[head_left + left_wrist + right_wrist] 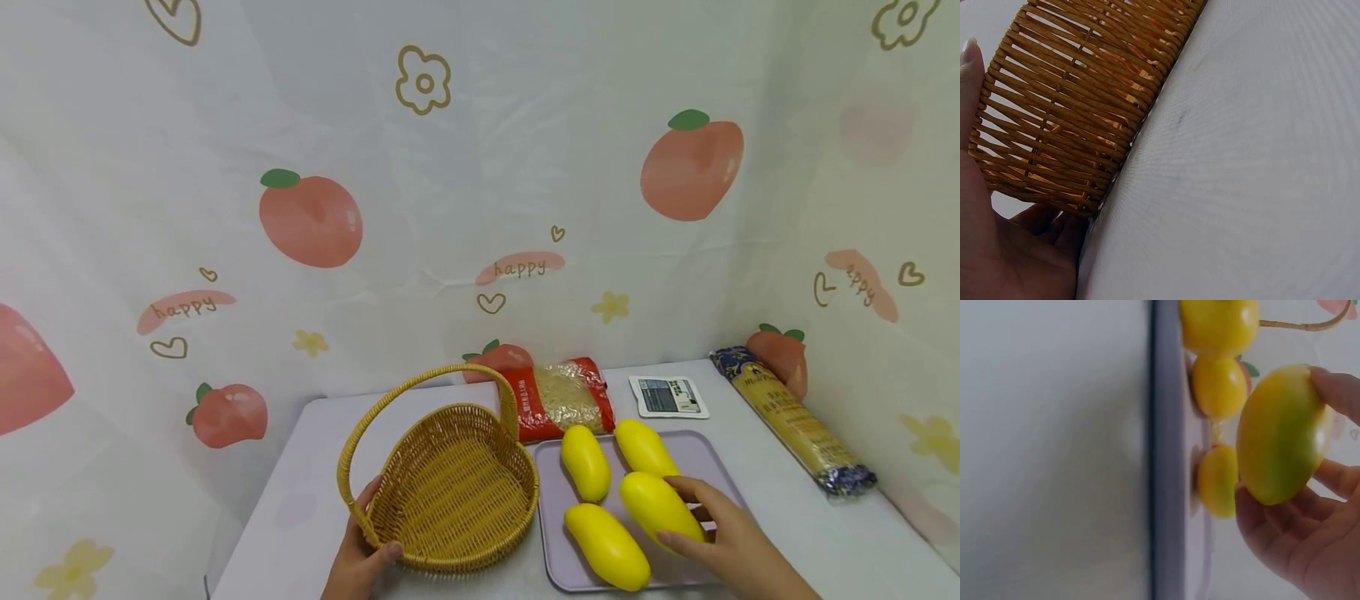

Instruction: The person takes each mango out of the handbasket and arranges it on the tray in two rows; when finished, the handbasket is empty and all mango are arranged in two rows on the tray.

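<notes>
A yellow mango [660,507] is in my right hand [723,533], gripped between thumb and fingers. In the right wrist view this mango [1282,434] hangs raised over the tray, apart from its surface. Three more mangoes lie on the lilac tray [553,550]: one at the near side [607,546], one at the back left [585,463], one at the back right [645,447]. My left hand [362,554] grips the near left side of a wicker basket [457,500], thumb at its rim. The basket's inside is bare, and its tall handle [367,421] arches above my left hand.
Behind the basket and tray lies a red-edged clear food packet [566,398]. A small white packet with a dark label [669,397] is behind the tray. Along the table's right edge lies a long pasta bag [791,421]. A fruit-print curtain [465,167] hangs behind the white table [288,500].
</notes>
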Demonstrator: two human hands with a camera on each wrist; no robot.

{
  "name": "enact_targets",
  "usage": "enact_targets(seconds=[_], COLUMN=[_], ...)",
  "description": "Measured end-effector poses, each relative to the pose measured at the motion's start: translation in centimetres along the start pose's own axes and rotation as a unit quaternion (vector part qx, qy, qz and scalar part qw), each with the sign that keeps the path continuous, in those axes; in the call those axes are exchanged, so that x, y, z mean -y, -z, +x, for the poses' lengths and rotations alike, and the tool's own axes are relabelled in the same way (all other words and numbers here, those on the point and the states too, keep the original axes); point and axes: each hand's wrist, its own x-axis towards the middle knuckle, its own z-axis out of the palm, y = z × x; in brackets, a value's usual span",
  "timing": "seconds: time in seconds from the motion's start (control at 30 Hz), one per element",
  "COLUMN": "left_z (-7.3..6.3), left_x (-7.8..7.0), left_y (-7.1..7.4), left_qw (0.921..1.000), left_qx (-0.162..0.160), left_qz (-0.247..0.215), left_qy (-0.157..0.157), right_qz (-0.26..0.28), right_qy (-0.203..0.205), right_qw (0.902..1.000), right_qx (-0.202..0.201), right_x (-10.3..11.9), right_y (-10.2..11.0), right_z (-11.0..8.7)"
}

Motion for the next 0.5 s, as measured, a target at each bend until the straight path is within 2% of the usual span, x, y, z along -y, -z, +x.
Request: enact_targets(seconds=[0.3, 0.5], left_z=[0.0, -0.1], left_x=[-0.2, -0.2], left_y=[-0.1, -0.1], left_qw=[0.9998, 0.9998], left_qx=[0.01, 0.007], left_qz=[-0.012, -0.011], left_qy=[-0.013, -0.012], right_qz=[-0.078, -0.121], right_qy=[-0.049, -0.059], right_qw=[0.9957, 0.9909], right_qx=[0.008, -0.002], right_x=[-1.5, -1.8], right_y=[-0.8, -1.4], right_z=[0.2, 0.2])
